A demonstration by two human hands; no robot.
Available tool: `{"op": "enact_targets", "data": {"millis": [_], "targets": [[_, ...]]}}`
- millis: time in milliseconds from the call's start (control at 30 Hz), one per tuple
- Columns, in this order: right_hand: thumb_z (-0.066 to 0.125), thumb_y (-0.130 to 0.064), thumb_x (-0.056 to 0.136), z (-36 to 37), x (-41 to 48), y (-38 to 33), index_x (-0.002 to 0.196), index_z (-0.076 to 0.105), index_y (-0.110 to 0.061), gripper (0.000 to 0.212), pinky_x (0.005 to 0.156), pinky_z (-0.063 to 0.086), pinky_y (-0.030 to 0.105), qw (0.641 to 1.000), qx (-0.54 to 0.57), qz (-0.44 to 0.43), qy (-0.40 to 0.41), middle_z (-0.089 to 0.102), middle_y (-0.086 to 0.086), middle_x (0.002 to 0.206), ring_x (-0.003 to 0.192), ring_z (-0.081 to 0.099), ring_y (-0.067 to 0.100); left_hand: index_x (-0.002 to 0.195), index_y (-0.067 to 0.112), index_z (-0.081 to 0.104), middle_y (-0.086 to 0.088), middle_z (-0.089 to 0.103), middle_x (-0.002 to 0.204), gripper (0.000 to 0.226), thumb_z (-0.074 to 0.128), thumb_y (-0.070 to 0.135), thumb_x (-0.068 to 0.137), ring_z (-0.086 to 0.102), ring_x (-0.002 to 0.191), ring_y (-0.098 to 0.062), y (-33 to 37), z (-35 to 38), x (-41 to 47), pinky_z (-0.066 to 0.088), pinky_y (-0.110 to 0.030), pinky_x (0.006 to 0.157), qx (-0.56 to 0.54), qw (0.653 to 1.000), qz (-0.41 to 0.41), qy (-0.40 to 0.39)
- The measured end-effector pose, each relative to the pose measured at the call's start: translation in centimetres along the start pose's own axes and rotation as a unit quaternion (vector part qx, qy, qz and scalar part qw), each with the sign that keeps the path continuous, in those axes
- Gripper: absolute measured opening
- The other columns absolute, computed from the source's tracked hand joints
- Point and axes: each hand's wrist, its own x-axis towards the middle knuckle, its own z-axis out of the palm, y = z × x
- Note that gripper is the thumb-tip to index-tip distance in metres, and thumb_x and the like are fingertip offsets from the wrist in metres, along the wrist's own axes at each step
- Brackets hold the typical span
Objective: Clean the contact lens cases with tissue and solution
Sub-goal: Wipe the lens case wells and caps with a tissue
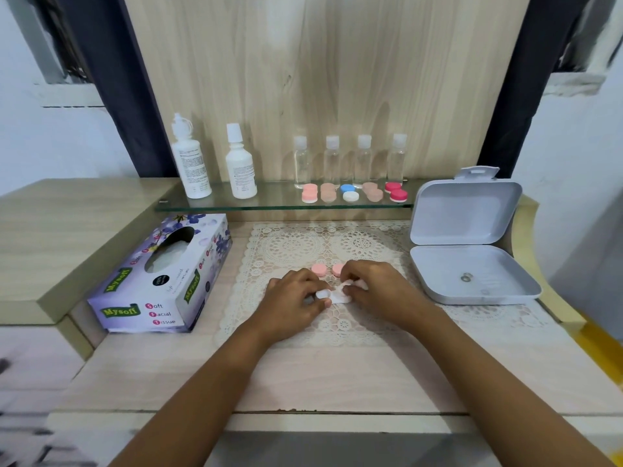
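On the lace mat [290, 244], my left hand [293, 299] pinches a white contact lens case base [323, 293] between thumb and fingers. My right hand [377, 288] holds a crumpled white tissue [342, 294] against that base. Two pink caps [318, 269] lie on the mat just beyond my fingers, the right one partly hidden by my right hand. A tissue box [161, 278] lies to the left. Two white solution bottles [190, 163] stand on the glass shelf [269, 205].
Several closed lens cases [350, 193] in pink, peach, blue-white and red sit in a row on the shelf, with several small clear bottles [332, 160] behind them. An open grey plastic box [468, 254] stands at the right. A raised wooden ledge lies at the left.
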Motion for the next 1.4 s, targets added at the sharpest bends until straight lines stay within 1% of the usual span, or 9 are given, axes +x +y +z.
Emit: {"op": "enact_targets", "data": {"millis": [167,300,400,567,833,1000,1133,1233,1400], "targets": [[0.059,-0.012,0.086,0.1,0.0,0.3,0.093,0.068,-0.008,0.012,0.075,0.045,0.032,0.999,-0.022,-0.047,-0.004,0.064,0.009,0.092,0.085,0.059,0.025,0.117,0.028,0.062,0.011,0.052,0.117,0.028,0.055,0.036,0.091,0.041,0.117,-0.008,0.0,0.1,-0.1,0.026,-0.035,0.097,-0.007,1.000,0.000,0.006],[0.062,-0.011,0.084,-0.2,-0.3,0.6,0.094,0.072,-0.007,0.015,0.076,0.041,0.022,0.996,-0.032,-0.074,-0.022,0.066,0.008,0.096,0.087,0.062,0.022,0.116,0.027,0.063,0.011,0.053,0.116,0.028,0.056,0.036,0.091,0.042,0.117,-0.009,0.0,0.1,0.0,0.027,-0.036,0.098,-0.007,1.000,0.000,0.010],[0.064,-0.011,0.082,-0.6,-0.2,0.5,0.099,0.072,-0.008,0.019,0.079,0.040,0.021,0.996,-0.037,-0.069,-0.036,0.066,0.008,0.101,0.092,0.061,0.022,0.116,0.027,0.063,0.011,0.053,0.115,0.028,0.056,0.035,0.091,0.042,0.116,-0.008,-0.1,0.1,0.0,0.027,-0.035,0.097,-0.011,1.000,0.001,0.012],[0.061,-0.015,0.086,-0.9,0.4,0.2,0.105,0.069,-0.010,0.022,0.085,0.041,0.027,0.995,-0.050,-0.046,-0.072,0.062,0.007,0.107,0.099,0.057,0.022,0.116,0.027,0.063,0.012,0.053,0.116,0.028,0.056,0.036,0.091,0.042,0.116,-0.008,-0.2,0.2,0.0,0.027,-0.037,0.098,-0.008,1.000,-0.001,0.009],[0.061,-0.016,0.087,-1.6,0.6,-0.1,0.105,0.070,-0.014,0.020,0.083,0.042,0.026,0.994,-0.027,-0.006,-0.103,0.063,0.006,0.106,0.099,0.056,0.019,0.117,0.028,0.062,0.012,0.052,0.115,0.028,0.056,0.036,0.091,0.041,0.116,-0.007,-0.2,0.2,0.0,0.025,-0.034,0.095,-0.004,1.000,0.003,0.011],[0.060,-0.018,0.087,-1.7,1.3,-0.8,0.102,0.067,-0.013,0.018,0.071,0.031,0.022,0.993,-0.062,-0.011,-0.099,0.055,0.002,0.094,0.087,0.044,0.011,0.115,0.027,0.063,0.013,0.053,0.114,0.028,0.057,0.036,0.090,0.044,0.113,-0.009,-0.3,0.3,0.1,0.029,-0.036,0.096,-0.003,1.000,0.009,0.014],[0.059,-0.015,0.087,-1.8,1.8,-1.3,0.102,0.068,-0.009,0.019,0.074,0.037,0.025,0.989,-0.088,-0.011,-0.121,0.059,0.006,0.096,0.090,0.048,0.016,0.114,0.027,0.064,0.013,0.054,0.112,0.026,0.058,0.036,0.090,0.045,0.112,-0.009,-0.4,0.3,0.1,0.031,-0.040,0.098,-0.009,1.000,0.012,0.014],[0.059,-0.014,0.086,-1.5,1.9,-1.5,0.098,0.069,-0.009,0.017,0.073,0.037,0.025,0.988,-0.103,-0.025,-0.113,0.053,0.003,0.087,0.084,0.046,0.015,0.112,0.028,0.065,0.013,0.054,0.112,0.024,0.057,0.036,0.090,0.045,0.112,-0.009,-0.5,0.3,0.1,0.030,-0.039,0.098,-0.005,1.000,0.014,0.016],[0.057,-0.014,0.086,-0.9,1.7,-1.5,0.096,0.065,-0.008,0.014,0.074,0.037,0.026,0.989,-0.118,-0.009,-0.083,0.060,0.009,0.102,0.097,0.053,0.022,0.107,0.027,0.067,0.013,0.055,0.109,0.035,0.051,0.047,0.083,0.047,0.109,-0.010,-0.3,0.2,0.1,0.033,-0.042,0.097,-0.021,1.000,0.010,0.011]]}}
